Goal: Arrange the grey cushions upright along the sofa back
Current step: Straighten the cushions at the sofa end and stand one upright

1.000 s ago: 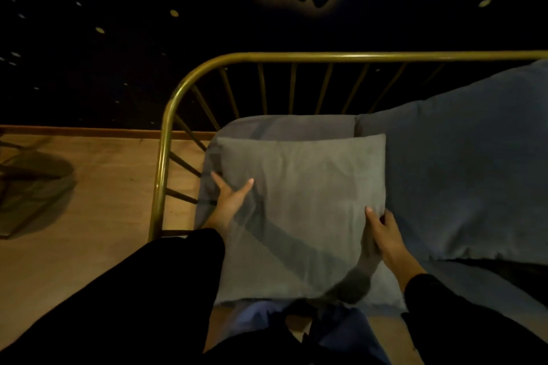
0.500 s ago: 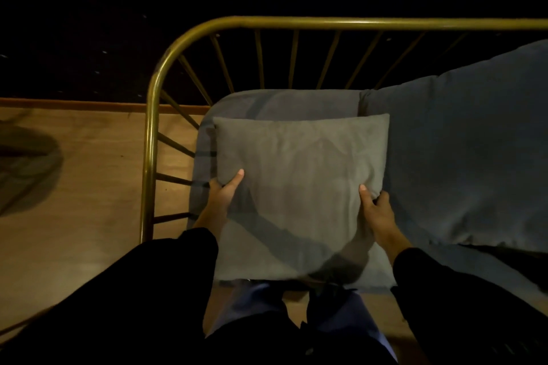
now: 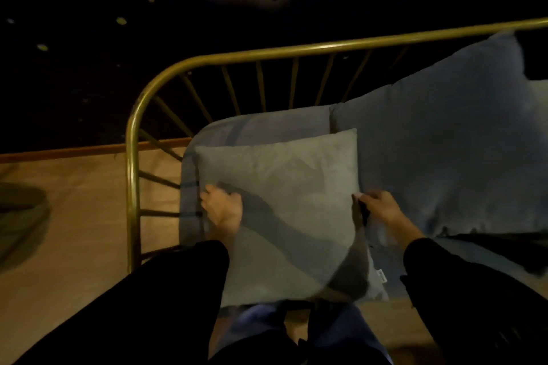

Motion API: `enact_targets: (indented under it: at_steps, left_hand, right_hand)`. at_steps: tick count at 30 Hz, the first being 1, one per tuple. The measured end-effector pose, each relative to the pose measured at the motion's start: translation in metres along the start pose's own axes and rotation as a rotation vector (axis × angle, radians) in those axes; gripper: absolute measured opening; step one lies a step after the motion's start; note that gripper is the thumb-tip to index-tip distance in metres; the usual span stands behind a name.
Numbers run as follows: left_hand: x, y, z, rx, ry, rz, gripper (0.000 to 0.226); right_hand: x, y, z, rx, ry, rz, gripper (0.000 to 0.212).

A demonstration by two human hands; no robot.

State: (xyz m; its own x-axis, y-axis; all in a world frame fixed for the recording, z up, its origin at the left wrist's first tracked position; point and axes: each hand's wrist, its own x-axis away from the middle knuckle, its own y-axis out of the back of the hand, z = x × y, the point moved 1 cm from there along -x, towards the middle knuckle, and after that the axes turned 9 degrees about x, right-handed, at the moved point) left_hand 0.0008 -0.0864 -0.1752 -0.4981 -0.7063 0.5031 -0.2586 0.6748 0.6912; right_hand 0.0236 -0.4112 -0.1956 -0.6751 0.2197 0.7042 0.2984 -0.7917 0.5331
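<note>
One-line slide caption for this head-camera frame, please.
Both hands, left hand and right hand, grip a grey cushion by its sides at the brass-railed sofa end.

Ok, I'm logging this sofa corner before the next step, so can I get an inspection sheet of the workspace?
Surface: sofa seat, grey-blue, partly covered.
Job's things: small cushion held in front of back cushion; large cushion leans to its right.
Clutter: nothing seen.
Grippers: left hand grips the small cushion's left edge, right hand its right edge.
Cables: nothing seen.
Surroundings: brass frame, wooden floor, dark wall.

Small cushion (image 3: 284,210) lies before the rail (image 3: 296,49), left of large cushion (image 3: 453,145).
</note>
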Motion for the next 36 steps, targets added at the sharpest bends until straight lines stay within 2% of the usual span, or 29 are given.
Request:
enact_targets:
  at_steps: [2,5,8,11,13,15,16,18,21,23,27,29,34,36]
  left_hand:
    - [0.019,-0.022,-0.041,0.01,-0.184,0.058,0.05]
    - [0.054,-0.071,-0.105,0.065,-0.331,0.288,0.039]
    - [0.089,-0.13,-0.156,0.143,-0.287,0.523,0.037]
    - [0.107,-0.191,-0.177,0.176,-0.203,0.668,0.057]
    - [0.103,-0.23,-0.176,0.175,-0.185,0.714,0.074]
    - [0.101,-0.253,-0.175,0.143,-0.185,0.724,0.083]
    - [0.103,-0.257,-0.177,0.137,-0.179,0.733,0.085]
    - [0.11,-0.262,-0.184,0.146,-0.171,0.739,0.081]
    - [0.116,-0.268,-0.191,0.174,-0.161,0.71,0.077]
    - [0.117,-0.273,-0.192,0.229,-0.154,0.685,0.077]
    - [0.12,-0.276,-0.19,0.306,-0.151,0.712,0.096]
    - [0.124,-0.274,-0.189,0.312,-0.15,0.736,0.115]
    - [0.131,-0.272,-0.186,0.334,-0.169,0.796,0.119]
    - [0.13,-0.269,-0.184,0.33,-0.146,0.832,0.135]
  right_hand:
    - [0.003,0.049,0.018,0.082,0.089,-0.186,0.029]
    - [0.006,0.13,0.042,0.134,0.22,-0.464,0.038]
    - [-0.008,0.195,0.048,0.28,0.256,-0.65,0.046]
    - [-0.028,0.243,0.049,0.52,0.173,-0.819,0.069]
    - [-0.045,0.265,0.043,0.57,0.051,-0.77,0.095]
    - [-0.064,0.278,0.03,0.456,-0.103,-0.611,0.117]
    - [-0.071,0.281,0.021,0.375,-0.161,-0.546,0.12]
    - [-0.076,0.28,0.01,0.304,-0.17,-0.537,0.108]
    - [-0.064,0.264,0.003,0.333,-0.069,-0.684,0.083]
    - [-0.044,0.243,-0.005,0.316,-0.022,-0.782,0.075]
    - [-0.005,0.204,-0.053,0.198,0.079,-0.923,0.076]
    - [0.004,0.199,-0.082,0.11,0.049,-0.907,0.078]
    - [0.019,0.192,-0.133,-0.052,-0.028,-0.863,0.075]
    - [0.026,0.185,-0.147,-0.12,-0.069,-0.872,0.072]
